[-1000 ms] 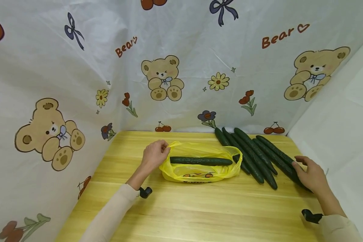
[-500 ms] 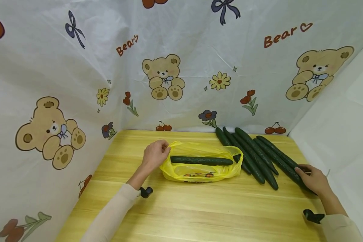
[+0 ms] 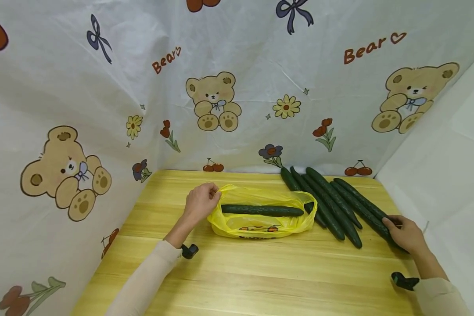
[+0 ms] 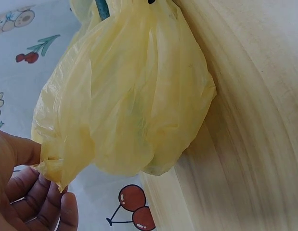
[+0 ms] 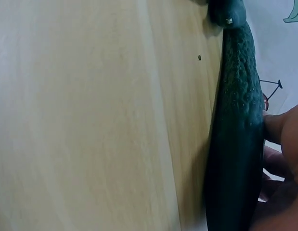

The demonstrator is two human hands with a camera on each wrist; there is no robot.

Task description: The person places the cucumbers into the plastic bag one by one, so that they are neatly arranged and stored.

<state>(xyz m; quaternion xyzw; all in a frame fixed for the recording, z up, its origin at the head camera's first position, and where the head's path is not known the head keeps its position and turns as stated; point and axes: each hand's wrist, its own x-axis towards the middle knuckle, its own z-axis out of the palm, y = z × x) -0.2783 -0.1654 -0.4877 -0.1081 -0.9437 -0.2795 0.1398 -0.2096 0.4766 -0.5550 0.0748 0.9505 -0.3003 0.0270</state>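
My left hand (image 3: 200, 202) pinches the left rim of a thin yellow plastic bag (image 3: 256, 230). Seen from the left wrist, the bag (image 4: 134, 96) hangs in folds from the thumb and fingers of the left hand (image 4: 23, 187). One dark green cucumber (image 3: 262, 210) lies lengthwise inside the bag's wide mouth. At the right, my right hand (image 3: 407, 237) holds the near end of a cucumber (image 3: 365, 202) on the pile's right edge. In the right wrist view, its thumb and fingers lie along the right side of a cucumber (image 5: 238, 130); their far tips are partly hidden.
Several more cucumbers (image 3: 332, 204) lie slanted side by side between bag and right hand. They rest on a wood-grain table (image 3: 260, 276). A bear-print sheet (image 3: 256, 57) hangs behind and at the left; a white panel (image 3: 458, 175) stands close beside the right hand.
My right hand's fingers, raised and spread over the cucumber a second ago, have come down around its near end. The left hand and the bag have stayed put.
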